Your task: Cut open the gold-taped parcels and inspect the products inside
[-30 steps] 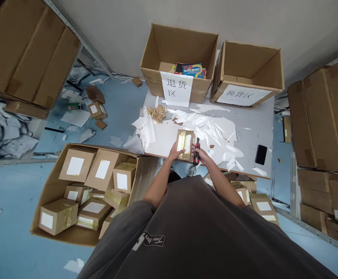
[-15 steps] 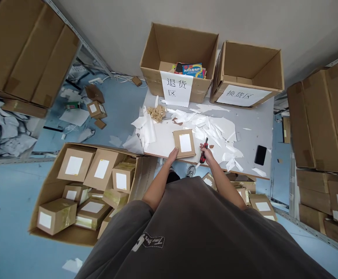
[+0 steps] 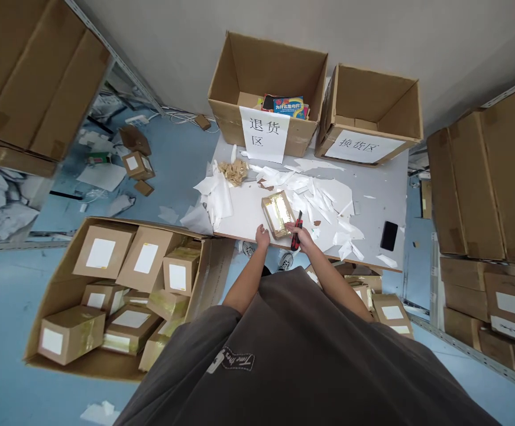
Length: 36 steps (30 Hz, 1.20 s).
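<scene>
A small brown cardboard box (image 3: 268, 210) lies at a slant near the front edge of the table, a white label and shiny clear tape on its upper side. My right hand (image 3: 305, 239) is closed around a red and black utility knife (image 3: 297, 232), its tip pointing away from me. The fingers of that hand also reach the box's near right corner. Just off the box's near left side is my left hand (image 3: 262, 236), fingers loosely curled and apart, with nothing visible in it. Torn white paper scraps (image 3: 299, 186) lie behind and beside the box.
Two large open cartons with paper signs, a left carton (image 3: 301, 139) containing books and a right carton (image 3: 323, 145), stand at the table's back. A phone (image 3: 389, 236) lies at right. Crumpled brown paper (image 3: 234, 171) is at left. A big carton (image 3: 89, 370) of parcels stands left of me.
The box has been turned over and slanted, so a taped side now faces up. My left hand has come off it. My right hand, with the utility knife, has moved left to the box.
</scene>
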{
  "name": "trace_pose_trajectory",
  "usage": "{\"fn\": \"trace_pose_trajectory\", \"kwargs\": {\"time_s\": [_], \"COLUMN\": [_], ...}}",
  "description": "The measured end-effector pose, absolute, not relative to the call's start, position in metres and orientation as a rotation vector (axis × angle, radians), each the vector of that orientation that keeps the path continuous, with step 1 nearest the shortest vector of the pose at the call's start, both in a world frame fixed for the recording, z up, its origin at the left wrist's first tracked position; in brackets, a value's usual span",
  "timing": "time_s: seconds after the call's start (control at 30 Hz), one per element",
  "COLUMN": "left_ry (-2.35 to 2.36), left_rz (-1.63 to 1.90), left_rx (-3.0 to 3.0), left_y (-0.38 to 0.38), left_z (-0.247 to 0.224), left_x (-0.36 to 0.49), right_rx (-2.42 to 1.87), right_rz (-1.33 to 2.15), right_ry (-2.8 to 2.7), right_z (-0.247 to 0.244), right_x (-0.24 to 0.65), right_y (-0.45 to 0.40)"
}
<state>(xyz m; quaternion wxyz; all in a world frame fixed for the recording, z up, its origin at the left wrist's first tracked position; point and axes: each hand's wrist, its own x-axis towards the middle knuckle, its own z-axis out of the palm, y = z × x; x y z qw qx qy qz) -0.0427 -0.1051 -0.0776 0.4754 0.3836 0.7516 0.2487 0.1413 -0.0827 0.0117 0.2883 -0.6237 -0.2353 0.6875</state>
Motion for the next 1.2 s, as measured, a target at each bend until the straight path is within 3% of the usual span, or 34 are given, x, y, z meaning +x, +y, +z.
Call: {"fn": "trace_pose_trajectory", "kwargs": {"time_s": [0.13,0.3,0.43,0.67,1.2], "left_ry": [1.911,1.511,1.54,1.579,1.738], "left_rz": [0.635,0.263,0.086,0.107,0.072], "left_rx": [1.259,1.811,1.816,1.783,1.638], "left_y": [-0.077,-0.035,-0.028,-0.032,-0.036], "left_z": [-0.054,-0.03,-0.032,-0.046,-0.045], "left_x": [-0.077,-0.1,-0.089,-0.085,-0.084], "right_rx": [-1.719,-1.88,-2.013,-2.063,-2.163], "right_rz": [1.831,1.721,1.642,1.44,1.408], "right_ry": [-0.644,-0.984,-1.246,-1.646,-1.614], "right_z": [0.005,0.002,0.003,-0.013,-0.033], "right_x": [0.14,0.132,0.117,0.101,0.059], "right_y": [-0.07,-0.036,0.002,0.032,0.045]}}
